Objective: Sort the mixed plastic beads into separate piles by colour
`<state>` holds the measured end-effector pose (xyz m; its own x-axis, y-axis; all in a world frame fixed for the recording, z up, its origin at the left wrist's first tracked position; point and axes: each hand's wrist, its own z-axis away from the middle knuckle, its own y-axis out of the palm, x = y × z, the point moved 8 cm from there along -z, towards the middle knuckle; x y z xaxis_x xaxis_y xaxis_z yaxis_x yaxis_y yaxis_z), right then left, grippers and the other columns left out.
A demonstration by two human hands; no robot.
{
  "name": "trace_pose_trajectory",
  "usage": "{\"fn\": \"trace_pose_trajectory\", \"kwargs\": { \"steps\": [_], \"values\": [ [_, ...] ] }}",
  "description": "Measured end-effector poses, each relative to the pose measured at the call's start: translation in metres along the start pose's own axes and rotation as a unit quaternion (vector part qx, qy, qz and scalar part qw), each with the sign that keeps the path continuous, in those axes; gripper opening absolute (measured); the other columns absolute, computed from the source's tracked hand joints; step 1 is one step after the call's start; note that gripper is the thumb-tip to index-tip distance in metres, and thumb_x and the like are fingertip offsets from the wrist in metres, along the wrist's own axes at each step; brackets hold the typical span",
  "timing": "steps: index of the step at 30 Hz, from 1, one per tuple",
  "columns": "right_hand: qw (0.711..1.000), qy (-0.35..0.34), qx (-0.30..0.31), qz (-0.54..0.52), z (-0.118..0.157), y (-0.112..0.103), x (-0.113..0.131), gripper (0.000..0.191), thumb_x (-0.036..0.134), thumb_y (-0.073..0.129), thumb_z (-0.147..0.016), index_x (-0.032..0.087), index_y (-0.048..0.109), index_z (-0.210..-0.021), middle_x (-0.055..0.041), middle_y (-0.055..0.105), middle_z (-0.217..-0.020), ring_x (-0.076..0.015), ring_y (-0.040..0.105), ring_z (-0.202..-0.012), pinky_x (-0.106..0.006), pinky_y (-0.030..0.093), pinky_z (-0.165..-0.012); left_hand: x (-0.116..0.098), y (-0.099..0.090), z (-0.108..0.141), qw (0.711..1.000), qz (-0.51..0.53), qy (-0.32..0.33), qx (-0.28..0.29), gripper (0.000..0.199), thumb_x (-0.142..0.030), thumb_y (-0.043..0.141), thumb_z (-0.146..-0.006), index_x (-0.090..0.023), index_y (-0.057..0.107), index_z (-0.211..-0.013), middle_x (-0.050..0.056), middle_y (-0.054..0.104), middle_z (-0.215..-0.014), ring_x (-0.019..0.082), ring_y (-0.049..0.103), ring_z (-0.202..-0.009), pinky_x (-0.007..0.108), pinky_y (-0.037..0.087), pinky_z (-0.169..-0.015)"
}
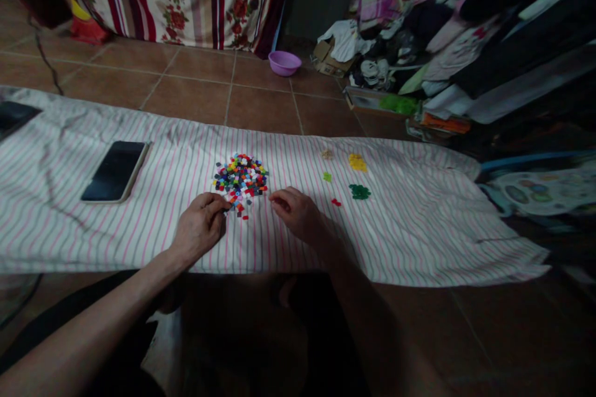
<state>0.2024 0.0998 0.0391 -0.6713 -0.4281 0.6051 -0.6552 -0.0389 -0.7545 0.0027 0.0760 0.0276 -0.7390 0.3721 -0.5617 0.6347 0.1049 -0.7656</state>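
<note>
Two hands: my head view shows the left hand with fingers drawn together, touching small pieces at the near left edge of the mixed pile; I cannot tell whether one is pinched.
Right hand: curled just right of the pile, thumb and fingertips close; from my seat I cannot see if they grip anything.
Pile: many colours, heaped on the striped cloth, with loose bits at its near side.
Small groups: right of the pile I see yellow, dark green, light green, tan and red, all apart from one another.
Phone: flat on the cloth, left of the pile.
Cloth risk: it looks soft and rippled, so a wrist dragging it could shift every group at once.
Sleight risk: the pieces are tiny, so a loose fingertip hold could drop one, or pick up two stuck together.
Reach risk: red lies nearest the right hand; a low sweep of that forearm could scatter it.
Light risk: the dimness could make me confuse dark colours.
</note>
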Motion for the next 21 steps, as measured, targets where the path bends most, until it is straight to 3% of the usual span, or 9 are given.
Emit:
{"fn": "trace_pose_trajectory", "kwargs": {
  "steps": [13,21],
  "values": [
    [0.996,-0.057,0.046,0.046,-0.019,0.039,0.023,0.016,0.014,0.054,-0.09,0.02,0.067,-0.096,-0.0045,0.062,-0.089,-0.0162,0.059,-0.083,-0.027,0.045,-0.075,0.001,-0.001,0.0,1.0,0.013,-0.006,-0.003,0.029,-0.02,0.04,-0.086,-0.02,0.068,-0.095,0.006,0.064,-0.098,0.018,0.063,-0.094,0.034,0.053,-0.086],
    [0.993,-0.064,0.055,0.084,-0.02,0.046,0.027,0.012,0.014,0.055,-0.089,0.019,0.065,-0.093,-0.0045,0.059,-0.088,-0.0166,0.057,-0.08,-0.027,0.044,-0.072,0.002,-0.002,0.0,1.0,0.012,-0.014,-0.004,0.029,-0.02,0.04,-0.085,-0.02,0.068,-0.094,0.006,0.065,-0.098,0.018,0.063,-0.094,0.034,0.054,-0.085]
  ]
}}
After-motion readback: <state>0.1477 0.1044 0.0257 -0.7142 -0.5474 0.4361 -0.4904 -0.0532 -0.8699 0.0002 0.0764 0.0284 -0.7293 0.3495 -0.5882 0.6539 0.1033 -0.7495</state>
